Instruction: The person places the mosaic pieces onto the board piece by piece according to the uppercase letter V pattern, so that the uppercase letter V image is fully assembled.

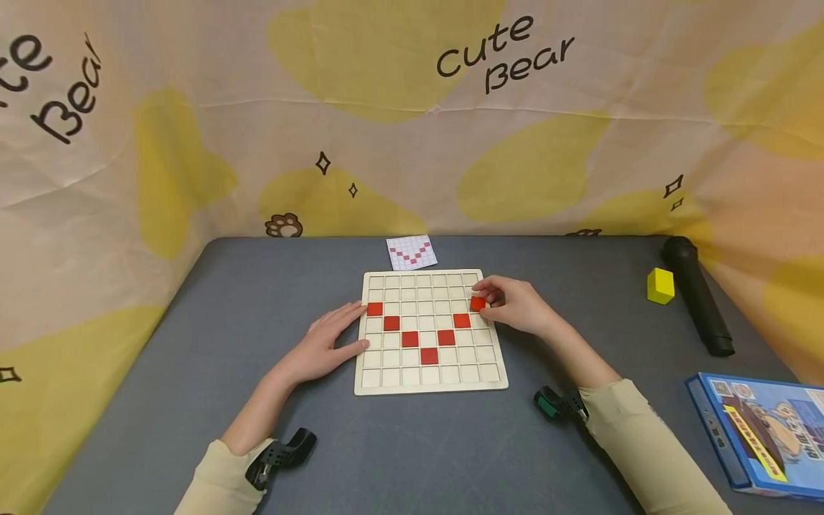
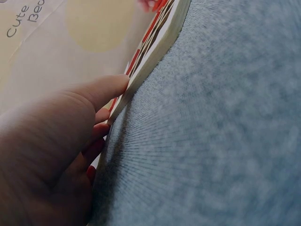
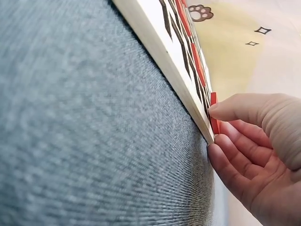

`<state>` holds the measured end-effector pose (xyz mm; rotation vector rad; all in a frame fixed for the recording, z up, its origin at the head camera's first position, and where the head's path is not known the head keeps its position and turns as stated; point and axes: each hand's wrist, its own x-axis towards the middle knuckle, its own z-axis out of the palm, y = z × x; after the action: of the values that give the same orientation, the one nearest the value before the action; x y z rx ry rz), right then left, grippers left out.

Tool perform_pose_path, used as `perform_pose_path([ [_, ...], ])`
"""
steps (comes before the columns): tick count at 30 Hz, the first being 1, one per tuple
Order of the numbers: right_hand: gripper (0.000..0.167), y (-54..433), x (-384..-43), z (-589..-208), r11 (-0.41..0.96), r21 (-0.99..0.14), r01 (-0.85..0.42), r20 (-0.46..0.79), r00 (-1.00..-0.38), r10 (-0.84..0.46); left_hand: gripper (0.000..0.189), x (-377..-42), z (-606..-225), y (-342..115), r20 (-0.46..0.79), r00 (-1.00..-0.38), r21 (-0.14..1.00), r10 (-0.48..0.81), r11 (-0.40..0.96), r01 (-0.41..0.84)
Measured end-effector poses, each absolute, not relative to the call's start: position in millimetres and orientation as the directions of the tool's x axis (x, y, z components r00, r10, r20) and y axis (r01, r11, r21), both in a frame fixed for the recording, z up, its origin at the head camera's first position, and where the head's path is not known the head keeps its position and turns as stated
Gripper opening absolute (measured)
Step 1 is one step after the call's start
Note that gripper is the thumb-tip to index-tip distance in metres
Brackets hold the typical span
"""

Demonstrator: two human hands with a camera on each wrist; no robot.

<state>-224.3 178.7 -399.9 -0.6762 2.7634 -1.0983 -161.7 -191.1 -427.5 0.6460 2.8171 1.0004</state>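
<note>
A pale grid board (image 1: 393,376) lies on the grey table, with several red square tiles (image 1: 428,356) set in its cells in a V shape. At the board's right edge, my right hand (image 1: 520,306) pinches one red tile (image 1: 477,304) between thumb and fingers. In the right wrist view that tile (image 3: 214,104) stands a little proud of the board face. My left hand (image 1: 324,345) rests along the left edge, fingers extended and thumb touching the rim. From the left wrist, the thumb (image 2: 110,89) lies on the board's side.
Behind the board lies a small card (image 1: 412,252) printed with a pink V pattern. To the right are a yellow cube (image 1: 660,286), a black cylindrical object (image 1: 698,297) and a blue box (image 1: 766,433). A patterned cloth (image 1: 386,107) hangs behind the table.
</note>
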Motion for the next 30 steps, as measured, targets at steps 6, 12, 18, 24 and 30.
perform_pose_path([
  [6, 0.037, 177.0, -225.5, -399.2, 0.645, -0.651, -0.400, 0.081, -0.882, -0.465, 0.069, -161.9, -427.2, -190.5, 0.060, -0.907, 0.626, 0.417, 0.692, 0.360],
  [12, 0.035, 177.7, -226.4, -400.0, 0.646, -0.648, -0.403, 0.070, -0.876, -0.477, 0.069, -161.5, -427.2, -190.8, 0.056, -0.910, 0.631, 0.411, 0.692, 0.351],
  [18, 0.035, 179.3, -227.5, -401.4, 0.647, -0.645, -0.407, 0.069, -0.874, -0.481, 0.069, -161.4, -427.1, -190.6, 0.061, -0.908, 0.632, 0.414, 0.688, 0.356],
  [24, 0.034, 180.8, -226.1, -402.4, 0.638, -0.655, -0.405, 0.081, -0.877, -0.473, 0.069, -161.8, -428.0, -189.5, 0.063, -0.907, 0.626, 0.416, 0.691, 0.361],
  [30, 0.031, 182.0, -225.9, -405.5, 0.633, -0.666, -0.394, 0.084, -0.883, -0.462, 0.069, -161.6, -427.6, -189.1, 0.061, -0.907, 0.628, 0.416, 0.691, 0.360],
])
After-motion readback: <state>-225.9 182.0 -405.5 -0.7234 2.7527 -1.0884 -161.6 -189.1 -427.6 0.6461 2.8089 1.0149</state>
